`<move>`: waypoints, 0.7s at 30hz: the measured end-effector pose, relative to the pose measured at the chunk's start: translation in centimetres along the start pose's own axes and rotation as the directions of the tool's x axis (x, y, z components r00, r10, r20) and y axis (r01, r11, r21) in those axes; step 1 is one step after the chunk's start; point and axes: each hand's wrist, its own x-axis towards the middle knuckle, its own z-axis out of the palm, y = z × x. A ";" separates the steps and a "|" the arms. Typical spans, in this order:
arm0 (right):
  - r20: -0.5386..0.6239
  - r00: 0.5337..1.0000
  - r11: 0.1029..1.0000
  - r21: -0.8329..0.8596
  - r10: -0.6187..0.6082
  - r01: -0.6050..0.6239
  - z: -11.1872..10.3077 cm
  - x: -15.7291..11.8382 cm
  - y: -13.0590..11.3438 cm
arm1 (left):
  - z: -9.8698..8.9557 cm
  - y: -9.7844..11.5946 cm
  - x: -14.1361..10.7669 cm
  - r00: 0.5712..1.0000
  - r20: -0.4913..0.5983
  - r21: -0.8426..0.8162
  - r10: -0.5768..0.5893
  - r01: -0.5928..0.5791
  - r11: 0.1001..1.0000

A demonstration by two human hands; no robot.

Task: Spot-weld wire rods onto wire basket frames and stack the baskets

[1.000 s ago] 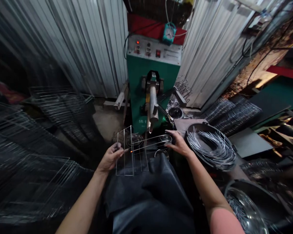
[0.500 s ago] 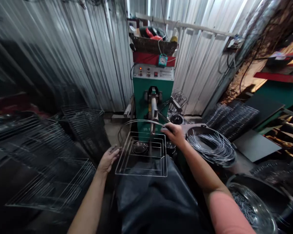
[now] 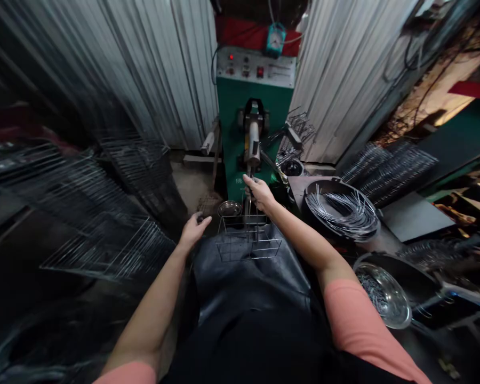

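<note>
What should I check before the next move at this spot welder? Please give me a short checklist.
1. Right hand on the wire rising from the wire basket: ok, closed around it.
2. Left hand: not ok, open and apart from the basket.
3. Wire against the welder's lower electrode: cannot tell, partly hidden.
4. Red lamp on the control panel: cannot tell its meaning, though lit.
5. Cut wires in the black pan: ok, within view on the right.

Corrugated sheet-metal walls (image 3: 152, 69) rise on both sides of this cramped workshop corner, with bundles of black cables (image 3: 432, 56) running along the upper right. Below them lies a bare concrete floor (image 3: 192, 181). Off to the right stands a green-topped bench (image 3: 464, 120) with a red edge, and warm light falls on a patch of wall (image 3: 436, 101) behind it.
</note>
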 end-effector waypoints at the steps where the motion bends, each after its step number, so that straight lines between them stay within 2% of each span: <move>1: 0.008 1.000 0.998 0.058 0.012 -0.013 0.2 -0.1 0.4 | 0.2 -1.0 -0.3 0.994 0.038 -0.032 -0.106 0.107 0.994; 3: 0.036 0.999 0.986 0.164 0.017 -0.023 0.8 -0.3 1.2 | 0.8 -2.4 -1.0 0.960 0.126 -0.090 -0.249 0.261 0.961; 7: 0.152 0.988 0.965 0.254 0.025 -0.064 1.6 -1.9 2.7 | 1.7 -3.8 -1.7 0.910 0.240 -0.156 -0.337 0.379 0.912; 14: 0.278 0.953 0.986 0.078 0.119 -0.146 -0.7 -5.2 4.0 | 2.7 -5.7 -2.0 0.881 0.292 -0.194 -0.373 0.436 0.879; 18: 0.409 0.897 0.972 0.082 0.166 -0.218 -1.4 -6.4 4.4 | 3.8 -6.6 -1.8 0.879 0.278 -0.147 -0.388 0.438 0.887; 21: 0.453 0.865 0.959 0.068 0.217 -0.277 -1.4 -7.2 4.8 | 4.2 -7.1 -1.5 0.878 0.274 -0.075 -0.393 0.427 0.901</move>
